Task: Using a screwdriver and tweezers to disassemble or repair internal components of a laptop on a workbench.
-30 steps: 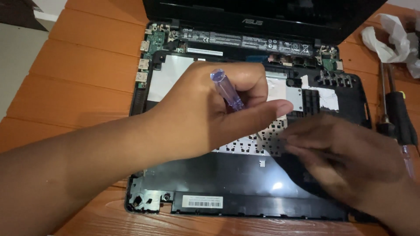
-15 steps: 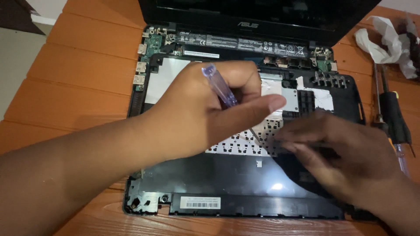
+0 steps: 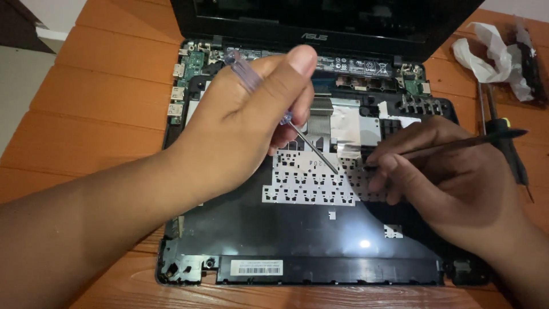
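An opened black laptop [image 3: 297, 240] lies on the orange wooden table with its inner plate and green circuit boards bare. My left hand [image 3: 246, 126] grips a small screwdriver [image 3: 303, 137] with a clear purple handle; its metal tip points down at the silvery keyboard backing plate [image 3: 311, 180]. My right hand [image 3: 452, 183] rests on the plate's right side and holds a thin black pointed tool [image 3: 457, 144], whose tip touches the plate near its right edge.
The laptop's dark screen [image 3: 320, 11] stands up at the back. A crumpled white plastic wrap [image 3: 494, 54] and a black-handled screwdriver [image 3: 506, 143] lie on the table at the right. Bare wooden planks [image 3: 97, 103] extend to the left.
My left hand has lifted and turned, so the screwdriver's shaft now shows and points at the plate. My right hand now shows the black tool in its fingers.
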